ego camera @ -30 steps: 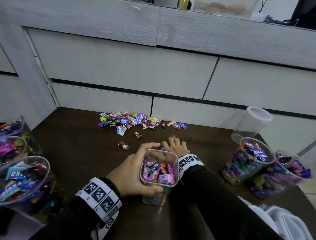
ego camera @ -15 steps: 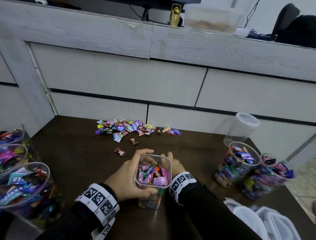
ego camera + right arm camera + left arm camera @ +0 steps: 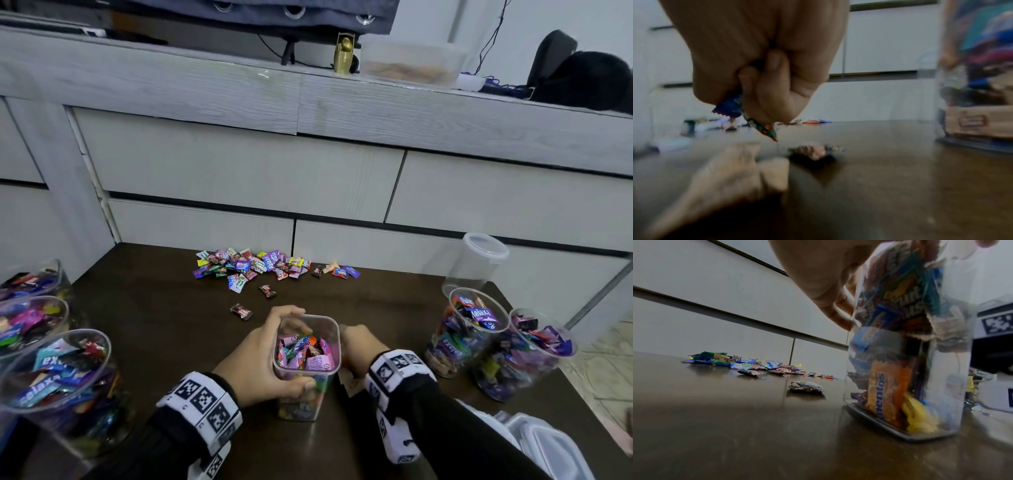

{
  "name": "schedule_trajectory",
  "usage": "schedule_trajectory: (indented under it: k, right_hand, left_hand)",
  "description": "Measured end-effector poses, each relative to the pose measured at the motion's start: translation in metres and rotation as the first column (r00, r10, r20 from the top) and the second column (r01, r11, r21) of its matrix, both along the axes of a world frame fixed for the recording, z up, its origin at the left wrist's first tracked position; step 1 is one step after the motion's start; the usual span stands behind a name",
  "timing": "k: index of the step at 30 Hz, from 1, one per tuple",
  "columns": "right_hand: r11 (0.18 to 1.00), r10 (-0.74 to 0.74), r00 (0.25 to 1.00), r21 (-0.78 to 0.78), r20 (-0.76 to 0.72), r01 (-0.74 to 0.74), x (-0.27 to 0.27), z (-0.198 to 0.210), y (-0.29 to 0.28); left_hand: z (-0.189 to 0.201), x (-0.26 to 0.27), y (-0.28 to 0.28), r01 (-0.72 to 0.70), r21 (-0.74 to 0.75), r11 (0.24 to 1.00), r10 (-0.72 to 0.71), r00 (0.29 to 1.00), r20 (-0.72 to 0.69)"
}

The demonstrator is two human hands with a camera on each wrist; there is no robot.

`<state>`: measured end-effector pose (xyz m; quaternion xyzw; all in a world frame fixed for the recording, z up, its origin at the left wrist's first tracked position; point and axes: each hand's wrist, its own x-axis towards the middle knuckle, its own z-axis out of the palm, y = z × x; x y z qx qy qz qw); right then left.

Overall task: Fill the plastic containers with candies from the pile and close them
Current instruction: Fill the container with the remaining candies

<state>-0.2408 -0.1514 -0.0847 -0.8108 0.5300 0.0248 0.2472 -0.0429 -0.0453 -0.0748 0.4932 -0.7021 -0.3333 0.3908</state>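
A clear square container, packed with wrapped candies and lidless, stands on the dark table. My left hand grips its side, thumb in front and fingers behind. Just right of the container, my right hand is curled around a few candies, whose wrappers stick out below the fist just above the table. The candy pile lies at the far edge by the drawers, with two stray candies nearer me.
Three open candy-filled tubs stand at the left edge. Two more filled tubs and an empty lidded container stand on the right. White lids are stacked at the near right corner. Grey drawers rise behind the table.
My right hand has drawn back from beyond the container to its right side and closed into a fist on candies. The left hand keeps its grip; the head view has tilted up.
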Motion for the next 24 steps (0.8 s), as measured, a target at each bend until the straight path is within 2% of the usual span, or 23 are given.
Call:
schedule_trajectory:
  k: [3, 6, 8, 10, 12, 15, 19, 21, 24]
  right_hand:
    - [0.994, -0.076, 0.957, -0.059, 0.279, 0.096, -0.013, 0.025, 0.003]
    - [0.991, -0.103, 0.851, -0.018, 0.515, 0.131, -0.014, 0.064, 0.011]
    - [0.996, -0.081, 0.778, 0.02, 0.624, 0.087, -0.01, 0.09, 0.021]
    - [1.0, 0.004, 0.75, 0.019, 0.662, -0.022, -0.003, 0.109, 0.033]
    - [0.988, 0.152, 0.779, -0.065, 0.608, -0.141, 0.007, 0.12, 0.045]
    - [0.921, 0.369, 0.865, -0.259, 0.338, -0.292, 0.022, 0.121, 0.057]
    - [0.841, 0.477, 0.879, -0.298, 0.015, -0.451, 0.029, 0.117, 0.061]
    - [0.826, 0.496, 0.867, -0.289, -0.035, -0.484, 0.028, 0.119, 0.061]
    - [0.822, 0.523, 0.852, -0.247, -0.029, -0.513, 0.026, 0.124, 0.061]
  left_hand:
    - [0.001, 0.0, 0.001, -0.006, 0.018, 1.0, 0.006, 1.0, 0.006]
    - [0.003, -0.001, 0.002, -0.017, 0.029, 0.999, 0.016, 1.0, 0.016]
    - [0.004, -0.001, 0.003, -0.019, 0.039, 0.999, 0.018, 1.0, 0.023]
    - [0.006, -0.001, 0.004, -0.024, 0.041, 0.999, 0.022, 0.999, 0.027]
    - [0.009, -0.002, 0.005, -0.02, 0.037, 0.999, 0.019, 0.999, 0.043]
    - [0.01, -0.005, 0.009, -0.001, 0.027, 1.0, 0.0, 0.999, 0.043]
    - [0.009, -0.008, 0.014, 0.023, 0.049, 0.999, -0.023, 1.0, -0.001]
    - [0.01, -0.008, 0.014, 0.028, 0.052, 0.998, -0.027, 1.0, -0.005]
    - [0.011, -0.007, 0.015, 0.025, 0.049, 0.998, -0.025, 1.0, -0.006]
